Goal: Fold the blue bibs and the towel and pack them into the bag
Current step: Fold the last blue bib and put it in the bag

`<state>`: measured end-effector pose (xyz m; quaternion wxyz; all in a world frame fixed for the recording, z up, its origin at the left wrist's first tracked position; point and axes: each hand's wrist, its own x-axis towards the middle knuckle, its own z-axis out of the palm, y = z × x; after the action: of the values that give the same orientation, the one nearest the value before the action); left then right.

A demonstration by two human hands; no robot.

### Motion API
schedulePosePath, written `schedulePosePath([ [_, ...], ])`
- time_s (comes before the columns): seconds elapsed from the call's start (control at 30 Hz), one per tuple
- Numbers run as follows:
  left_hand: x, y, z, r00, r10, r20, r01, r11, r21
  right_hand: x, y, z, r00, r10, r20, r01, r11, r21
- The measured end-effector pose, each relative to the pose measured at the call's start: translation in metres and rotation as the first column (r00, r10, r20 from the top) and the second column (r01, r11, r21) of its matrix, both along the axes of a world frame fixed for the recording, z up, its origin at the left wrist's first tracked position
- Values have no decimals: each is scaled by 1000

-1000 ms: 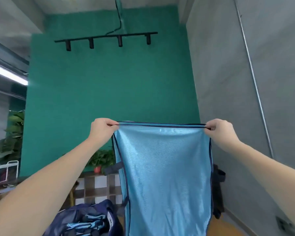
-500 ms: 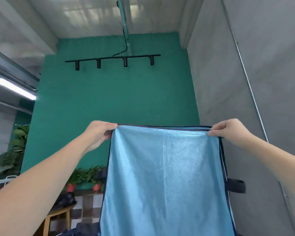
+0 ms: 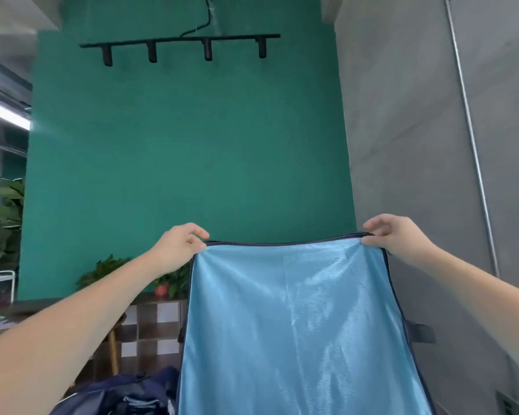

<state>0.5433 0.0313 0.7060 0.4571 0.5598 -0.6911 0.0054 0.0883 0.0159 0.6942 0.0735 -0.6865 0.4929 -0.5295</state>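
Your left hand (image 3: 180,248) pinches the upper left corner of the blue bib (image 3: 297,324), fingers curled over its dark-trimmed top edge. Your right hand (image 3: 393,236) pinches the upper right corner in the same way. The bib hangs in the air between both hands, spread flat and facing you, its top edge sagging slightly at the middle. A dark strap (image 3: 423,333) projects from its right side. The navy bag (image 3: 132,393) lies low in the view, below your left forearm and just left of the hanging bib. Potted plants (image 3: 168,283) stand against the green wall (image 3: 186,151) behind.
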Motion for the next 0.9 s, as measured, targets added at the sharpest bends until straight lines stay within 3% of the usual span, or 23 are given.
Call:
schedulePosePath([
  [0.13,5,-82,-29,968,105,227,-122,991,63,16,-78,-27,990,-75,-120,90,989,120],
  [0.23,3,-131,-25,953,137,269,-154,987,41,25,-125,-23,978,-160,-131,181,969,167],
  [0.3,-2,-152,-3,976,173,132,-168,985,-49,38,-147,-3,980,-200,20,196,972,132],
  [0.4,-7,-169,45,984,134,-121,-155,970,-186,58,-166,36,943,-125,307,130,992,6],
  [0.57,8,-165,75,980,124,-154,-160,954,-254,64,-164,55,965,-84,250,134,973,-190],
  [0.7,16,-139,36,982,150,-112,-171,963,-208,60,-142,23,986,-82,147,103,985,-141],
  [0.9,8,-64,-79,984,157,-84,-162,985,-59,45,-80,-70,997,-49,63,47,999,28],
])
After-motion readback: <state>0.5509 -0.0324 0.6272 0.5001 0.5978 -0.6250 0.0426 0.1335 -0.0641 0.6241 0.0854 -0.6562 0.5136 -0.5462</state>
